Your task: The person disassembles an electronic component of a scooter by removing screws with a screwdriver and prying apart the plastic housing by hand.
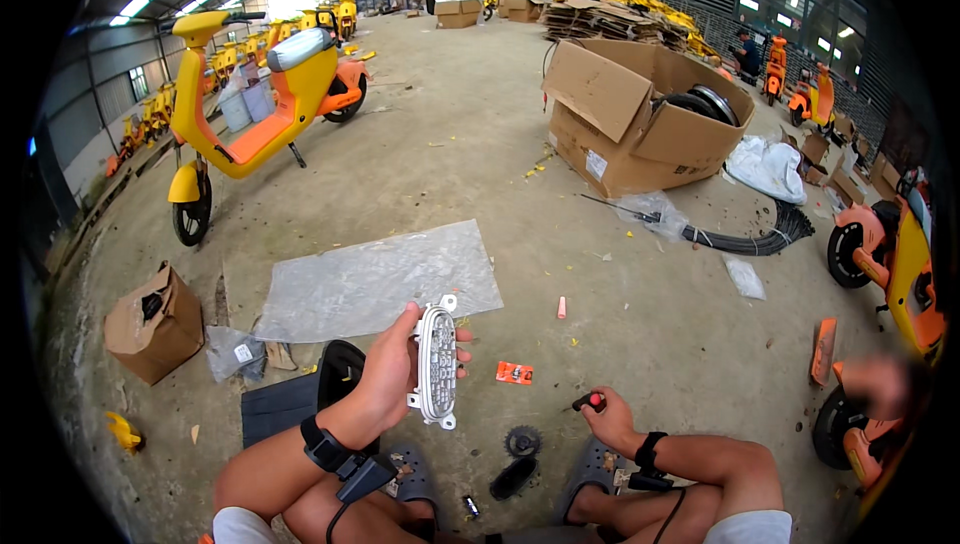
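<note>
In front of me my left hand point(395, 369) is closed around an oval lamp unit point(436, 364) with a clear ribbed face, a pale rim and mounting tabs at both ends. It stands upright in my grip, fingertips showing at its right edge. Lower right, above my knee, my right hand point(612, 422) is closed on a small red-and-black tool point(592, 401); its exact kind is hard to make out. The two hands are apart. On the floor between my feet lie a toothed black disc point(522, 441) and a black oval part point(514, 479).
A plastic sheet point(385, 279) lies ahead, with an orange card point(514, 373) nearer. A small carton point(155, 329) stands left, a large open carton point(625, 134) at far right, beside a black cable bundle point(750, 239). Scooters point(250, 134) flank both sides; a blurred person point(880, 386) is at right.
</note>
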